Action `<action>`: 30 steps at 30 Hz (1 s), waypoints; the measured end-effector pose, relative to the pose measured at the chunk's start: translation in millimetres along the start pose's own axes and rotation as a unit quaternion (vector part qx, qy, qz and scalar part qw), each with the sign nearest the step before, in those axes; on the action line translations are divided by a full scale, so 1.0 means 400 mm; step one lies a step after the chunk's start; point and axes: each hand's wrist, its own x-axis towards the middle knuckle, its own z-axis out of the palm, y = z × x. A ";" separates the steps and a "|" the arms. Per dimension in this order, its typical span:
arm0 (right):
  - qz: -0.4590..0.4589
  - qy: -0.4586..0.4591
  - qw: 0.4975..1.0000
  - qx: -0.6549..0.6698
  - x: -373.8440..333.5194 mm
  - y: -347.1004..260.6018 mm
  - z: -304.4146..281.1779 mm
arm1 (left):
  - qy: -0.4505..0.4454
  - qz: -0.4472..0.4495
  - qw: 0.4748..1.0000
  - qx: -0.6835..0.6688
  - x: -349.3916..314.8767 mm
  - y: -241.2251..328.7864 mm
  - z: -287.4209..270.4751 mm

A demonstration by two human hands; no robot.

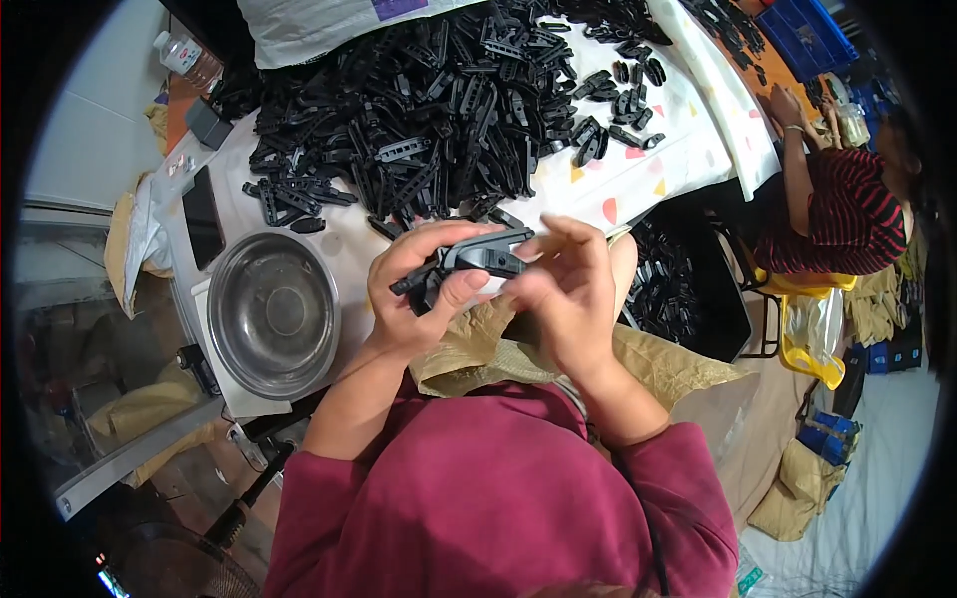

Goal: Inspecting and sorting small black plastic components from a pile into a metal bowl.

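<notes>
My left hand [411,289] is closed around a few long black plastic clip-like parts [486,257], held stacked in front of my chest. Its thumb presses on them from below. My right hand [570,294] is at the right end of these parts, with its thumb and fingers apart and curved; whether a fingertip touches them is hard to tell. Just beyond both hands a large heap of similar black plastic parts [399,120] covers the table. Brown wrapping material [688,371] lies over my lap, under the hands.
A steel bowl [274,314] stands left of my hands, with a dark phone [203,219] behind it. A white sack [329,25] sits at the far edge. At right is a black bin [673,284] of parts; beyond it sits another person [832,214].
</notes>
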 end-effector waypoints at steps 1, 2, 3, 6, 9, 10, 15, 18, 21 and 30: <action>-0.065 -0.010 0.992 -0.112 -0.001 0.002 -0.009 | 0.002 0.000 1.000 -0.002 -0.003 -0.004 -0.005; -0.039 -0.109 0.987 -0.108 0.006 0.001 -0.036 | -0.011 -0.043 0.999 -0.023 -0.014 -0.005 -0.006; -0.124 -0.106 0.972 -0.168 0.016 0.006 -0.042 | -0.012 -0.046 0.999 -0.023 -0.016 -0.005 -0.008; -0.177 -0.095 0.952 -0.230 0.007 0.026 -0.040 | -0.034 -0.133 0.984 -0.115 -0.024 0.006 -0.029; -0.221 -0.128 0.927 -0.274 0.026 0.068 -0.047 | -0.022 -0.189 0.965 -0.179 -0.056 -0.024 -0.047; -0.198 -0.130 0.922 -0.306 0.042 0.085 -0.048 | -0.002 -0.188 0.968 -0.164 -0.066 -0.037 -0.053; -0.212 -0.019 0.817 -0.536 0.149 0.233 -0.078 | 0.313 -0.208 0.888 -0.263 -0.026 -0.061 -0.091; -0.173 -0.038 0.802 -0.571 0.165 0.247 -0.081 | 0.203 -0.226 0.890 0.341 0.015 -0.075 -0.065; -0.174 -0.015 0.813 -0.555 0.153 0.238 -0.083 | 0.080 -0.014 0.790 0.607 0.033 -0.130 -0.084; -0.189 0.025 0.804 -0.564 0.147 0.201 -0.104 | 0.008 -0.190 0.750 0.633 0.072 -0.123 -0.089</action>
